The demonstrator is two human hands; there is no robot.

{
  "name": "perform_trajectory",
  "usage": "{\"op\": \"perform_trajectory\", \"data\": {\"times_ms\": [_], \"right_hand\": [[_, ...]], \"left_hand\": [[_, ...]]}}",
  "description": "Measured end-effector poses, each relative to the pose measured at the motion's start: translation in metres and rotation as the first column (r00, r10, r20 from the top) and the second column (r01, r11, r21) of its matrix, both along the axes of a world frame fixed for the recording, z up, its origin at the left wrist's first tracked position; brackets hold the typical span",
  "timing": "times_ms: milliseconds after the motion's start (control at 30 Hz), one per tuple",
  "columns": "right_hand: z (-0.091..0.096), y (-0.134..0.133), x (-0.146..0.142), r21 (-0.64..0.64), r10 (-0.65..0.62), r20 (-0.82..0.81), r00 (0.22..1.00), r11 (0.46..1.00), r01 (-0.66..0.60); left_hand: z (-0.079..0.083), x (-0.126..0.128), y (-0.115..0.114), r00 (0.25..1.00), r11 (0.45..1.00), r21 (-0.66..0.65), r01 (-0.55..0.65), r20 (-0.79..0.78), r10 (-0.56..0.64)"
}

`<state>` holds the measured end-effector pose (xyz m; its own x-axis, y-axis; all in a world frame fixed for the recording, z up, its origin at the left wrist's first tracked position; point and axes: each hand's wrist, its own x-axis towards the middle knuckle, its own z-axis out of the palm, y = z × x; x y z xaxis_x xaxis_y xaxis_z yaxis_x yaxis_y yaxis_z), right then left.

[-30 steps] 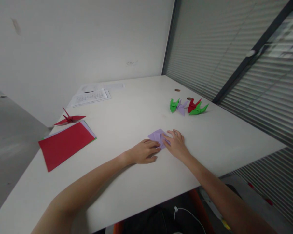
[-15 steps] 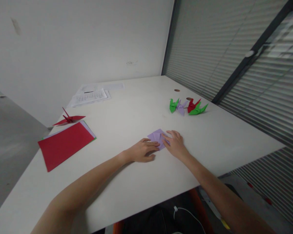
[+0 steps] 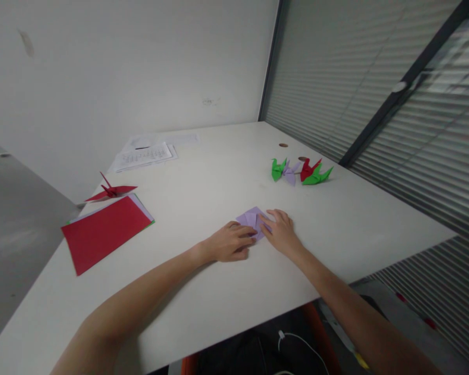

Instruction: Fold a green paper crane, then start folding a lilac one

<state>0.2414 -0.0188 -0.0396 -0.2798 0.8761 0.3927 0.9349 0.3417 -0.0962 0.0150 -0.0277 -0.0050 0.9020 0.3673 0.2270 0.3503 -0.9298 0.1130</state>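
A small piece of lilac origami paper [image 3: 251, 219], folded with a raised flap in its middle, lies flat on the white table in front of me. My left hand [image 3: 230, 242] rests on its near left edge, fingers stretched out and the thumb low on the tabletop. From the other side, my right hand [image 3: 280, 229] touches the right part of the paper with its fingers spread. Fingertips of both hands cover the paper's near and right edges. Neither hand is closed around anything.
Folded paper cranes in green [image 3: 278, 169], lilac [image 3: 291, 172] and red [image 3: 307, 170] stand at the back right. A larger red crane [image 3: 110, 192] sits at left behind a stack of coloured sheets [image 3: 107, 234]. Written papers [image 3: 144, 155] lie farther back. Window blinds flank the right side.
My left fingers have shifted very slightly on the near edge of the lilac paper, the thumb drawing in a little. My right hand and the paper look unmoved.
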Motion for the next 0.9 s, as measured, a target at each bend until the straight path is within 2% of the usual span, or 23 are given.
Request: {"op": "perform_trajectory", "data": {"times_ms": [333,700,800,900], "right_hand": [[0.0046,-0.0019,-0.0025,-0.054,-0.019,0.011,1.000,0.998,0.020],[0.0019,-0.0020,-0.0029,-0.020,-0.011,-0.013,1.000,1.000,0.011],[0.0016,-0.0006,-0.0012,-0.012,-0.007,-0.087,0.996,1.000,0.006],[0.0076,0.0035,-0.0009,0.018,0.032,-0.297,0.954,0.999,-0.028]], "left_hand": [[-0.0014,-0.0021,0.0015,0.999,0.995,-0.096,-0.026,0.025,0.028],[-0.0084,-0.0004,0.0026,1.000,1.000,-0.024,-0.013,0.015,0.013],[-0.0085,-0.0003,0.0016,0.999,0.999,-0.022,-0.026,0.026,0.027],[-0.0080,-0.0011,0.0011,0.998,0.999,-0.022,-0.049,0.032,0.050]]}}
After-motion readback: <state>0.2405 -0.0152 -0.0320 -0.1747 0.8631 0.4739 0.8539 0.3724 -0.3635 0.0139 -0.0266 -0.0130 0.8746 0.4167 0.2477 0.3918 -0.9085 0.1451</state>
